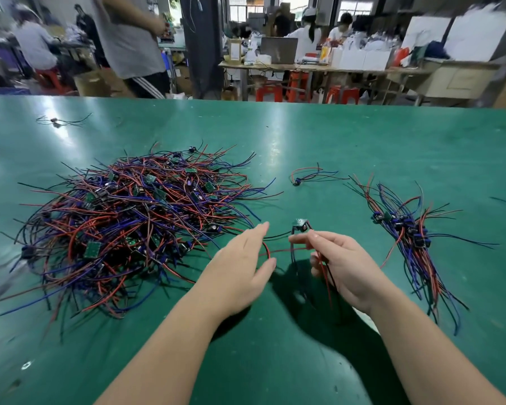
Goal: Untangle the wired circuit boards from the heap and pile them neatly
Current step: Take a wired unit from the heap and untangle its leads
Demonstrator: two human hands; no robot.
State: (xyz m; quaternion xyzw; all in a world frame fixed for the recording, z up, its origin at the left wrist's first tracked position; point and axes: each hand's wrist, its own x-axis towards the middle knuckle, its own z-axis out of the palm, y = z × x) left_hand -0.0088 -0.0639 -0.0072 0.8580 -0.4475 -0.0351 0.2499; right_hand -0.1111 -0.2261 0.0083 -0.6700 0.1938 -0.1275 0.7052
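heap (135, 226): sprawls on the left of the green table (362, 135), its red, blue and black leads crossing over many small boards, so each one has to be drawn out singly.
left hand (243, 267): fingers straight, gripping nothing, beside a red lead (278, 251), probably to guide it free of the heap.
circuit board (300, 225): raised near centre, just above the right fingertips.
right hand (339, 264): pinches that board's leads so they hang together.
sorted pile (406, 229): on the right, boards bunched and leads roughly aligned.
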